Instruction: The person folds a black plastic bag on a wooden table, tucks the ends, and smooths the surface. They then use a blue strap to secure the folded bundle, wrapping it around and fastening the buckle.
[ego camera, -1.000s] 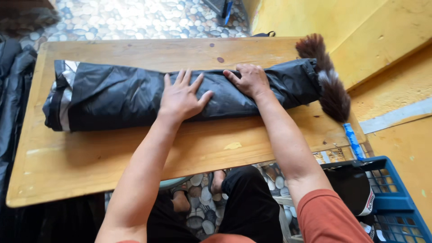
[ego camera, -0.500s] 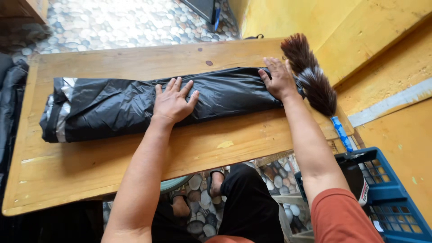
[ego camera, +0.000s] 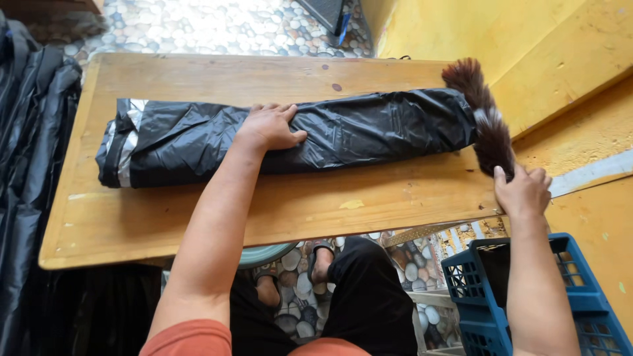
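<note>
A long roll of black plastic sheeting (ego camera: 369,132) lies lengthwise on a wooden table (ego camera: 198,217). My left hand (ego camera: 269,126) rests flat on the middle of the roll, palm down and holding nothing. A brown feather duster (ego camera: 486,125) lies at the roll's right end, and its feathers reach down to the table's right edge. My right hand (ego camera: 522,191) is at the lower tip of the feathers. Its fingers are curled over the spot where the duster's handle lies, and the handle itself is hidden under the hand.
A blue plastic crate (ego camera: 476,277) stands below the table's right corner, under my right forearm. Black plastic sheets (ego camera: 33,165) hang at the left. A yellow wall (ego camera: 527,39) rises on the right. Pebble flooring (ego camera: 217,26) and a dark object (ego camera: 326,12) lie beyond the table.
My right hand left the roll's right end and moved down to the base of the duster. My left hand stayed on the roll, its fingers drawn closer together.
</note>
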